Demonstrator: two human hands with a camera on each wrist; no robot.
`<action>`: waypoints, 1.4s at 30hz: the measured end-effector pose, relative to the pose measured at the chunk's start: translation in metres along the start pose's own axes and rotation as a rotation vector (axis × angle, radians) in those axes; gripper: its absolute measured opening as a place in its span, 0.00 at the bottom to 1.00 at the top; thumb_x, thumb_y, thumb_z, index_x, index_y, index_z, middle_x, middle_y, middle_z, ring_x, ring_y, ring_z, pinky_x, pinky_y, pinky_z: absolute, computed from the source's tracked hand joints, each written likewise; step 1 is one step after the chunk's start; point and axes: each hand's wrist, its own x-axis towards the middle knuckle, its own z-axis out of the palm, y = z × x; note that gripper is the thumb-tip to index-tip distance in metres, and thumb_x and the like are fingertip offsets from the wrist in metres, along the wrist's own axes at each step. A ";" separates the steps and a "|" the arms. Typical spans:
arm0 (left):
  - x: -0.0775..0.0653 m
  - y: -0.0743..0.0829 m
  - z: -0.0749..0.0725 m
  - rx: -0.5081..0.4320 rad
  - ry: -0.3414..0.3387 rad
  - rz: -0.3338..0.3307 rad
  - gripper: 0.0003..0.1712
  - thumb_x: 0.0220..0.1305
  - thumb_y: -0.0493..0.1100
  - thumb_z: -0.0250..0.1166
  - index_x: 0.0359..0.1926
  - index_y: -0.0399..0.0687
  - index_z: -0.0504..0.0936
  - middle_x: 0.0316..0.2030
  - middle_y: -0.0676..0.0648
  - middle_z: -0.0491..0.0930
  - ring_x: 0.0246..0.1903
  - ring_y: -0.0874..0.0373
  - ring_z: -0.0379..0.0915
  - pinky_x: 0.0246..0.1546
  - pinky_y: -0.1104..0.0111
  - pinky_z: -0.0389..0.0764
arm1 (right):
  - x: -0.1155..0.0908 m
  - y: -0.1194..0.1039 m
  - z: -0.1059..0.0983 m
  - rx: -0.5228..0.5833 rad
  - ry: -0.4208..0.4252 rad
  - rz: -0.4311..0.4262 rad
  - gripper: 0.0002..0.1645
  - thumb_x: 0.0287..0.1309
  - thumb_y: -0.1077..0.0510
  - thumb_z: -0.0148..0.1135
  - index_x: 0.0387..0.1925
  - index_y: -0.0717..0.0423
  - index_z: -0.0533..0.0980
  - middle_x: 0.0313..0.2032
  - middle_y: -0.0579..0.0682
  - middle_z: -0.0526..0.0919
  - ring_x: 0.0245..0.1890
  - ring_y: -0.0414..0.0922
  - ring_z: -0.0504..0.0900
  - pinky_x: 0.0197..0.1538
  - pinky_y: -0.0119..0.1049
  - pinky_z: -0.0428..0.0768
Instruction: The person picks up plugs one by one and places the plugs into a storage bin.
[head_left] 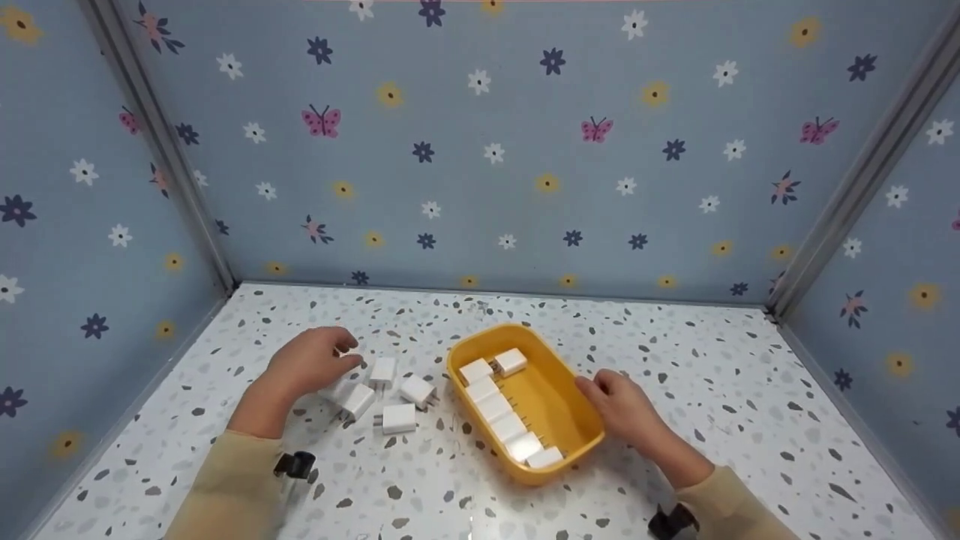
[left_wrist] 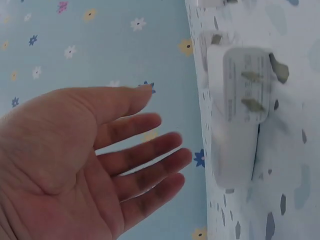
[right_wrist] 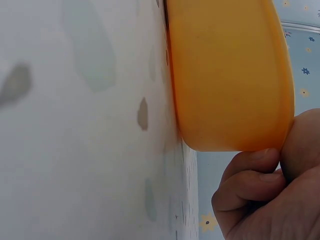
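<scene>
Left hand (head_left: pixel 309 363) near white chargers (head_left: pixel 399 419) (print (left_wrist: pixel 234 90) unreadably blurred)

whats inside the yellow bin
The yellow bin holds white plug chargers, most in a row down its left side as the head view shows it. Some bare bottom shows beside them; whatever lies under the chargers is covered and can't be seen.
</scene>
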 end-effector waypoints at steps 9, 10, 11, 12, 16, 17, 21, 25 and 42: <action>-0.006 -0.015 -0.003 0.059 -0.073 0.041 0.28 0.63 0.28 0.62 0.65 0.37 0.86 0.65 0.33 0.84 0.66 0.31 0.78 0.59 0.38 0.82 | 0.001 -0.001 0.001 -0.010 -0.002 -0.006 0.21 0.85 0.45 0.60 0.38 0.56 0.78 0.32 0.53 0.78 0.33 0.48 0.77 0.35 0.37 0.75; -0.007 -0.015 -0.003 0.061 -0.082 0.042 0.31 0.60 0.26 0.61 0.65 0.38 0.86 0.66 0.33 0.83 0.68 0.30 0.76 0.59 0.39 0.82 | 0.001 -0.001 0.001 -0.013 0.000 -0.007 0.20 0.85 0.45 0.60 0.38 0.55 0.78 0.32 0.52 0.78 0.33 0.48 0.77 0.35 0.36 0.75; -0.007 -0.016 -0.003 0.067 -0.092 0.042 0.33 0.58 0.25 0.60 0.66 0.38 0.86 0.67 0.33 0.82 0.70 0.29 0.75 0.60 0.39 0.82 | 0.001 -0.001 0.001 -0.015 0.000 -0.011 0.20 0.85 0.45 0.60 0.38 0.55 0.78 0.32 0.52 0.78 0.33 0.48 0.77 0.34 0.36 0.75; -0.008 -0.017 -0.002 0.071 -0.102 0.037 0.35 0.57 0.24 0.60 0.66 0.39 0.86 0.68 0.33 0.81 0.71 0.29 0.73 0.60 0.40 0.81 | 0.001 -0.001 0.002 -0.018 0.000 -0.015 0.20 0.85 0.45 0.60 0.37 0.55 0.78 0.31 0.52 0.78 0.33 0.48 0.76 0.34 0.36 0.75; -0.010 -0.019 -0.002 0.083 -0.148 0.031 0.35 0.57 0.22 0.62 0.66 0.41 0.87 0.68 0.33 0.81 0.72 0.29 0.72 0.60 0.42 0.81 | 0.001 -0.001 0.002 -0.010 -0.003 -0.021 0.20 0.85 0.45 0.61 0.37 0.55 0.78 0.31 0.52 0.78 0.33 0.48 0.76 0.34 0.36 0.75; -0.010 -0.019 -0.003 0.082 -0.155 0.031 0.35 0.57 0.22 0.63 0.66 0.41 0.87 0.68 0.33 0.82 0.71 0.30 0.73 0.60 0.43 0.81 | 0.001 0.000 0.002 -0.010 -0.002 -0.023 0.20 0.85 0.45 0.61 0.37 0.55 0.78 0.31 0.52 0.78 0.33 0.48 0.76 0.34 0.36 0.75; -0.010 -0.019 -0.003 0.065 -0.173 0.056 0.33 0.54 0.21 0.68 0.62 0.42 0.89 0.64 0.35 0.84 0.68 0.32 0.75 0.61 0.42 0.80 | 0.001 0.000 0.002 -0.011 0.001 -0.025 0.21 0.85 0.45 0.60 0.37 0.55 0.78 0.31 0.52 0.78 0.33 0.48 0.76 0.34 0.37 0.75; -0.011 -0.018 -0.002 0.056 -0.171 0.069 0.33 0.50 0.21 0.69 0.59 0.44 0.91 0.61 0.37 0.86 0.67 0.32 0.76 0.67 0.37 0.78 | 0.002 0.000 0.001 -0.013 0.000 -0.018 0.21 0.85 0.45 0.60 0.37 0.55 0.78 0.32 0.52 0.79 0.33 0.48 0.77 0.35 0.37 0.76; -0.008 -0.019 0.004 0.061 -0.157 0.074 0.29 0.54 0.22 0.70 0.57 0.41 0.91 0.56 0.39 0.88 0.63 0.34 0.80 0.65 0.38 0.80 | -0.001 0.002 0.002 -0.022 0.015 -0.022 0.22 0.85 0.44 0.60 0.37 0.55 0.77 0.31 0.52 0.77 0.32 0.48 0.76 0.33 0.36 0.74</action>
